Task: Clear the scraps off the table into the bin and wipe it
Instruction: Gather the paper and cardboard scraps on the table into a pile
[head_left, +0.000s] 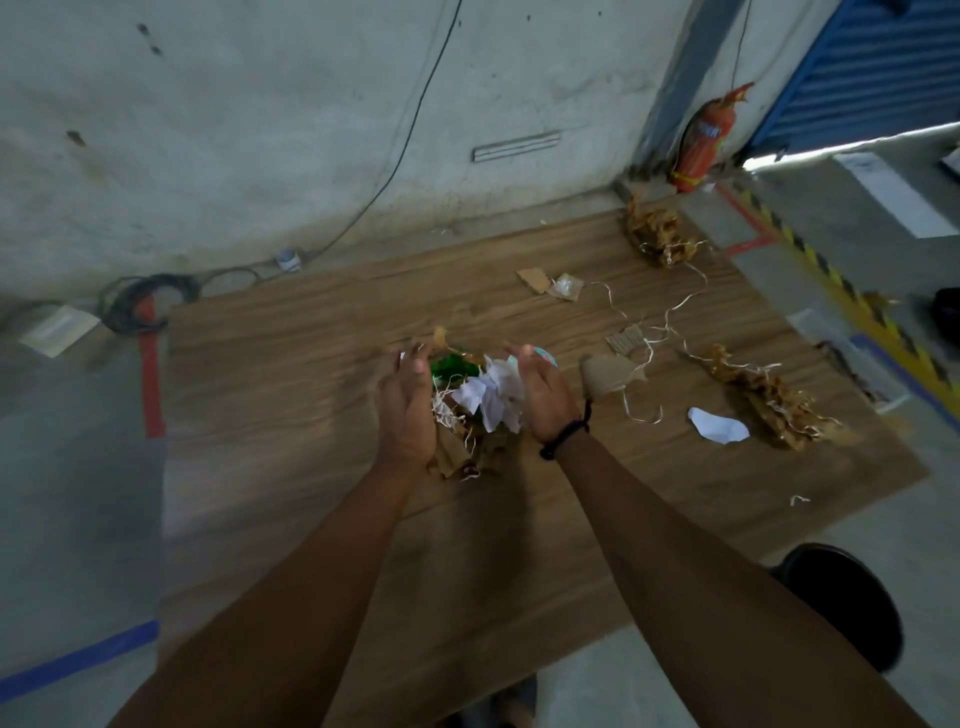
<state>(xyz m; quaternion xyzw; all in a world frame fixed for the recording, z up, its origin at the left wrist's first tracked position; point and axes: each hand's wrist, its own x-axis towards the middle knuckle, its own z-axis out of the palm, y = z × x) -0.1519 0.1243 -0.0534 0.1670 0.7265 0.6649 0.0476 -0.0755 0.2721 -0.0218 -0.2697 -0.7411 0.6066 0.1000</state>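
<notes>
- Both hands cup one mixed wad of scraps (480, 400) between facing palms: left hand (408, 402) on the wad's left side, right hand (545, 395) on its right, fingers loosely curved, pressing in from either side rather than closed into fists.
- Wad holds crumpled white paper, brown paper, pale shredded strips and something green; its lower end meets the wooden table (311, 364) near the middle.
- Black round bin (852, 608) stands on the floor off the table's near-right corner; from this angle its contents cannot be made out.
- Both forearms reach out long from the near edge, wrists level, thumbs uppermost. Dark band (566, 436) on the right wrist.
- Loose scraps remain to the right: white paper piece (719, 426), brown shredded clump (769, 400) beside it, torn brown paper (608, 376) just right of the right hand, another brown clump (657, 234) at the far-right corner, pale strings trailing between.
- Red fire extinguisher (704, 140) stands against the far wall.
</notes>
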